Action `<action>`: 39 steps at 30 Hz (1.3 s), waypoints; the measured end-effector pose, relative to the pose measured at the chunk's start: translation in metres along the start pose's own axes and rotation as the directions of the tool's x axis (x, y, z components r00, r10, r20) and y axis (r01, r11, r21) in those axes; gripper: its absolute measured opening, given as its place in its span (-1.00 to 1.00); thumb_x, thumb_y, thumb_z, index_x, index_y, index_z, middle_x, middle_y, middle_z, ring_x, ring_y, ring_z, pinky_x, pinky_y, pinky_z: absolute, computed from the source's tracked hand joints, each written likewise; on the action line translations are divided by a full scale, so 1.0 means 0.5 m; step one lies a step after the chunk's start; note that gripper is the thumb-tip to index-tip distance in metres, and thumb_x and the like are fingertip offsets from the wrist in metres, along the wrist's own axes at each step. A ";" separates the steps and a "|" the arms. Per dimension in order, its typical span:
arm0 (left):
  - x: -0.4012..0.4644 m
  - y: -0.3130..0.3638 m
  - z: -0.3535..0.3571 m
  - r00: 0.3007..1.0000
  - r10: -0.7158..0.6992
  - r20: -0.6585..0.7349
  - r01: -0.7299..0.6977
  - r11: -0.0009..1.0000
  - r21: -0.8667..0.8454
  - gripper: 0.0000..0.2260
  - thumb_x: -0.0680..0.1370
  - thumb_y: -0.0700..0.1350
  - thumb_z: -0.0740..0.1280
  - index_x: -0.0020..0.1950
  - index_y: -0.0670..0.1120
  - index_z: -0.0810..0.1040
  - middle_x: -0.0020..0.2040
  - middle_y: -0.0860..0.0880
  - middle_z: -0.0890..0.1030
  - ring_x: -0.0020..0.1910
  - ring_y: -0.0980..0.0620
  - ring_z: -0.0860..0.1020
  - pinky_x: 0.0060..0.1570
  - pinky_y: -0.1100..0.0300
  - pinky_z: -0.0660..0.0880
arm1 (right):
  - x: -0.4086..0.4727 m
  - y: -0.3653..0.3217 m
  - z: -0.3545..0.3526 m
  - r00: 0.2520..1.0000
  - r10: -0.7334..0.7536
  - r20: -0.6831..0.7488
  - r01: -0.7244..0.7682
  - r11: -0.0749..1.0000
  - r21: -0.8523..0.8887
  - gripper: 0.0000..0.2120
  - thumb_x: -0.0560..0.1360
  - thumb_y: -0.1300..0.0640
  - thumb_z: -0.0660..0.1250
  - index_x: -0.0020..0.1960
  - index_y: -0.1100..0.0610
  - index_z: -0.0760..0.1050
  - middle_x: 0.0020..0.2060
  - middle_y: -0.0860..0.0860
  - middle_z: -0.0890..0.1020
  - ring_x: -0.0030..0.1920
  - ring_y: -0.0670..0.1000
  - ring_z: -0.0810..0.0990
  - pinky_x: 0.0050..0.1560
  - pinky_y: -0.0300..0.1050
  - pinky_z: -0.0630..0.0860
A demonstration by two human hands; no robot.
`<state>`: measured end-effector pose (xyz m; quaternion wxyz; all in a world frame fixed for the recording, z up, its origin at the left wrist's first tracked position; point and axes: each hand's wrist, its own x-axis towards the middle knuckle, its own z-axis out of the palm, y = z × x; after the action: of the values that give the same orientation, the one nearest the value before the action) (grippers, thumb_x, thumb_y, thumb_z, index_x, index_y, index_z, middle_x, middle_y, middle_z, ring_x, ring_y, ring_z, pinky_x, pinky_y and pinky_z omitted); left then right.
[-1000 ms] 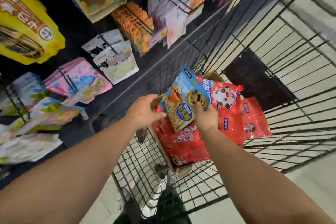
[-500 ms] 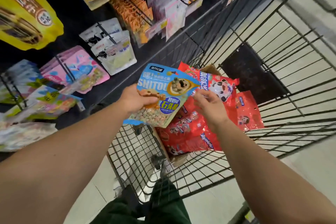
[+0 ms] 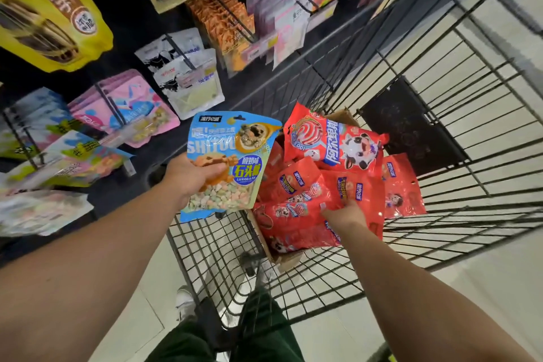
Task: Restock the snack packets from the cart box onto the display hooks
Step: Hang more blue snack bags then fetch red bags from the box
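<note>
Pale tiled floor; black wire cart beside black hook display.

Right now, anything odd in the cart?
One red packet lies outside the cardboard box, loose on the cart's wire floor. The rest are heaped untidily inside. No spills or tears visible.

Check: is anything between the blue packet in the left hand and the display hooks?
Nothing visible. The left hand holds the blue packet over the cart's near edge, with open air between it and the display hooks to its left.
</note>
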<state>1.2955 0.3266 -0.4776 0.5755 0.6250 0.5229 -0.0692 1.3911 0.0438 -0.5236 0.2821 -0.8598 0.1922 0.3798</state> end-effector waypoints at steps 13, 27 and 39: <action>-0.032 0.010 0.010 1.000 -0.010 -0.007 0.010 0.999 -0.038 -0.76 0.38 -0.18 0.57 -0.10 0.01 0.56 -0.14 -0.02 0.66 -0.16 -0.05 0.67 -0.07 0.00 0.62 | -0.026 -0.018 -0.007 0.948 -0.277 0.159 0.279 0.960 0.012 -0.89 0.50 0.05 0.40 -0.10 0.08 0.56 -0.14 -0.02 0.64 -0.05 0.01 0.58 0.09 -0.10 0.52; -0.153 -0.021 -0.177 0.986 0.065 -0.153 -0.122 0.908 -0.401 -0.66 0.39 -0.02 0.57 0.09 -0.08 0.61 -0.01 -0.06 0.72 -0.15 0.04 0.71 -0.19 0.20 0.59 | -0.243 -0.229 0.040 0.728 -0.654 0.203 0.600 0.752 0.272 -0.82 0.60 0.10 0.25 0.01 0.13 0.61 -0.24 -0.05 0.65 -0.33 -0.21 0.55 -0.24 -0.40 0.46; -0.499 -0.362 -0.673 0.886 0.075 -0.457 -0.365 0.719 -0.591 -0.46 0.27 0.09 0.62 0.18 -0.05 0.60 0.04 -0.03 0.72 0.03 -0.07 0.68 0.19 -0.14 0.54 | -0.749 -0.216 0.378 0.345 -0.832 0.434 0.864 0.462 0.199 -0.73 0.60 0.09 0.26 -0.25 0.06 0.58 -0.39 -0.09 0.65 -0.37 -0.11 0.56 -0.20 -0.16 0.50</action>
<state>0.8787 0.4120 -0.3127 0.6431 0.4392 0.5391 0.3208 1.1083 0.2893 -0.3061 0.4464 -0.7206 -0.3687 0.3815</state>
